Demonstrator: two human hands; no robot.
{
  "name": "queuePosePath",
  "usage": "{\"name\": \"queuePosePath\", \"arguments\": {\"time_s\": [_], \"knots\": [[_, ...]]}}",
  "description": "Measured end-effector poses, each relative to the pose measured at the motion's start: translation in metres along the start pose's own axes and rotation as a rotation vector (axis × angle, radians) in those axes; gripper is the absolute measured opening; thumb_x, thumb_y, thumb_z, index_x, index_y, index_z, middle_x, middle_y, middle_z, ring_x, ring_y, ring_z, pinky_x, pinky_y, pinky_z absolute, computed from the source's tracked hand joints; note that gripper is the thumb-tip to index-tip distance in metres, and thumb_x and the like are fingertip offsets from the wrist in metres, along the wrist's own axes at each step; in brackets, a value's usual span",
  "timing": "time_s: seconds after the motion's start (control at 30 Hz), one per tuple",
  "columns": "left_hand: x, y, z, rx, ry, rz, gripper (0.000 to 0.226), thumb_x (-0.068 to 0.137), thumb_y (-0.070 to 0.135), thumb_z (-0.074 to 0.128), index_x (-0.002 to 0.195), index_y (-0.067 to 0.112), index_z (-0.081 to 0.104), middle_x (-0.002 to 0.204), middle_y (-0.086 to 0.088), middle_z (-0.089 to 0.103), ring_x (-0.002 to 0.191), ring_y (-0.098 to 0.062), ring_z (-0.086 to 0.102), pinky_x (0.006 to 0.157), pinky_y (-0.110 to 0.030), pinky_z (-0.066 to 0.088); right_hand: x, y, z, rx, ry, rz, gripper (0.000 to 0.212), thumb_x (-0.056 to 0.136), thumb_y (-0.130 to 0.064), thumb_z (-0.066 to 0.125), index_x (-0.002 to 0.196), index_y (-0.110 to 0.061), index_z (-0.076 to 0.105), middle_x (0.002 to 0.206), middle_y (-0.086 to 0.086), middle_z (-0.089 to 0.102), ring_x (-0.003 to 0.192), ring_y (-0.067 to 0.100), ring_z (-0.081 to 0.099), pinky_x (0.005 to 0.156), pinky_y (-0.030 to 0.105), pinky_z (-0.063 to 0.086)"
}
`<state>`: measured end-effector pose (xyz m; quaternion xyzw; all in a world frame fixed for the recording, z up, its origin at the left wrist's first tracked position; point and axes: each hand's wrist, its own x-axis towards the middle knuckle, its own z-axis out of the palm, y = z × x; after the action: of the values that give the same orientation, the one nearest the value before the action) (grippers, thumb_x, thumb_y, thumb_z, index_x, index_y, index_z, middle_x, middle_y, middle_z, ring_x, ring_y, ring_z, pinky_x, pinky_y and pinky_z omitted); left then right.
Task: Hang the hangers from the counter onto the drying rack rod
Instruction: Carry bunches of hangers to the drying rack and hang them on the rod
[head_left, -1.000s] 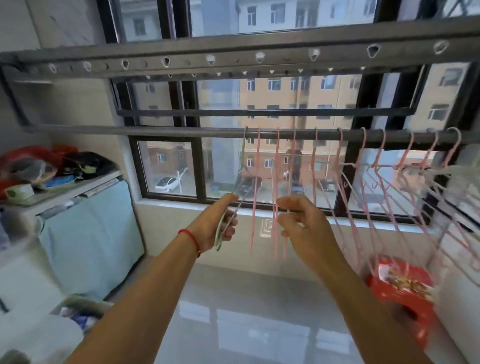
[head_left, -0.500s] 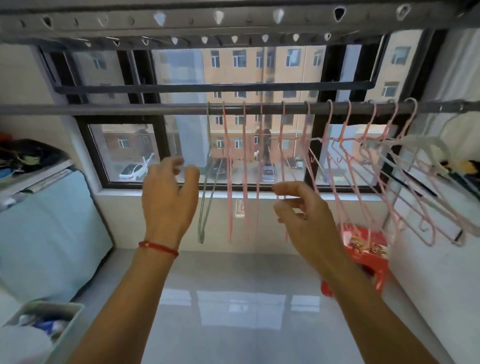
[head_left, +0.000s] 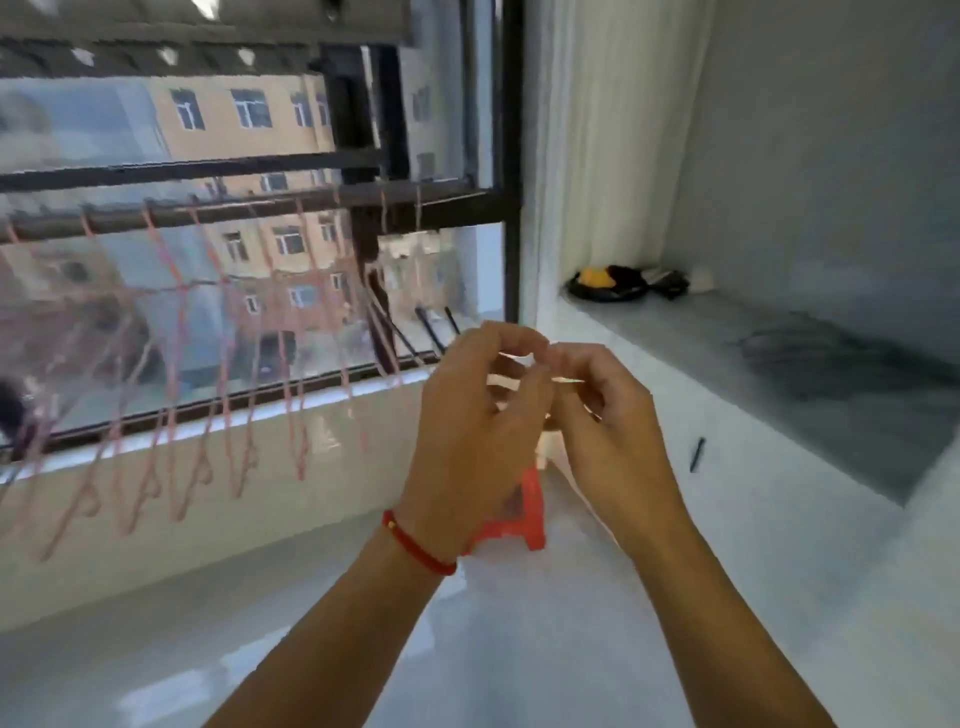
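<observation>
Several pink hangers (head_left: 179, 312) hang in a row on the grey drying rack rod (head_left: 234, 214) at the left, in front of the window. My left hand (head_left: 478, 421), with a red string at the wrist, and my right hand (head_left: 613, 426) meet at the middle of the view with fingers loosely curled and fingertips touching. I see nothing held in either hand. To the right is the white counter (head_left: 753, 483), where a blurred heap of thin dark hangers (head_left: 789, 345) lies on a grey recessed shelf.
A red stool (head_left: 527, 514) stands on the glossy floor behind my hands. A black and yellow object (head_left: 605, 283) sits at the far end of the shelf. A small dark stick (head_left: 696, 454) lies on the counter. White walls close off the right.
The view has swung right from the rod toward the counter. My left hand let go of the green hanger, which stayed on the rod, and both hands came together at the centre.
</observation>
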<state>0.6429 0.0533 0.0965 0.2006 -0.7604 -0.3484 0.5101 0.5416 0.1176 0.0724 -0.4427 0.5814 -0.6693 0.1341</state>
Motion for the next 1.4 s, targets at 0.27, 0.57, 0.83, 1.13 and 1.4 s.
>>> {"name": "queuePosePath", "arguments": {"time_s": [0.27, 0.57, 0.83, 1.13, 1.4], "knots": [[0.015, -0.034, 0.239, 0.008, -0.499, -0.184, 0.025, 0.096, 0.022, 0.060, 0.121, 0.022, 0.064, 0.125, 0.004, 0.062, 0.111, -0.014, 0.062, 0.095, -0.027, 0.051, -0.004, 0.084, -0.193, -0.303, 0.335, 0.208, 0.016, 0.100, -0.026, 0.057, 0.114, -0.031, 0.062, 0.105, -0.022, 0.065, 0.096, -0.006, 0.062, 0.080, 0.018, 0.054], [0.060, -0.145, 0.447, 0.200, -0.745, -0.215, 0.043, 0.094, 0.028, 0.062, 0.135, 0.015, 0.058, 0.139, -0.007, 0.061, 0.128, -0.026, 0.055, 0.106, -0.036, 0.044, 0.035, 0.171, -0.294, -0.485, 0.442, 0.474, 0.017, 0.102, -0.026, 0.056, 0.118, -0.030, 0.057, 0.106, -0.018, 0.062, 0.092, 0.001, 0.062, 0.063, 0.002, 0.046], [0.143, -0.259, 0.584, 0.470, -1.105, -0.101, 0.079, 0.093, 0.057, 0.058, 0.160, 0.030, 0.024, 0.170, -0.004, 0.010, 0.156, -0.032, 0.007, 0.119, -0.061, 0.027, 0.150, 0.268, -0.353, -0.587, 0.458, 0.716, 0.017, 0.099, -0.019, 0.059, 0.116, -0.021, 0.057, 0.092, -0.006, 0.063, 0.076, 0.008, 0.060, 0.069, 0.014, 0.049], [0.208, -0.332, 0.662, 0.576, -1.239, -0.118, 0.088, 0.093, 0.064, 0.052, 0.162, 0.035, 0.006, 0.171, -0.004, -0.005, 0.157, -0.033, -0.005, 0.122, -0.063, 0.014, 0.262, 0.384, -0.412, -0.647, 0.491, 0.874, 0.039, 0.089, -0.023, 0.066, 0.125, -0.012, 0.057, 0.125, 0.003, 0.064, 0.113, 0.020, 0.061, 0.089, 0.024, 0.045], [0.198, -0.375, 0.683, 0.766, -1.377, -0.033, 0.099, 0.081, 0.092, 0.021, 0.155, 0.043, -0.023, 0.161, -0.009, -0.038, 0.148, -0.029, -0.036, 0.118, -0.065, -0.015, 0.323, 0.472, -0.454, -0.991, 0.490, 0.971, 0.076, 0.080, -0.046, 0.069, 0.138, -0.005, 0.042, 0.137, 0.016, 0.052, 0.128, 0.035, 0.046, 0.102, 0.048, 0.042]]}}
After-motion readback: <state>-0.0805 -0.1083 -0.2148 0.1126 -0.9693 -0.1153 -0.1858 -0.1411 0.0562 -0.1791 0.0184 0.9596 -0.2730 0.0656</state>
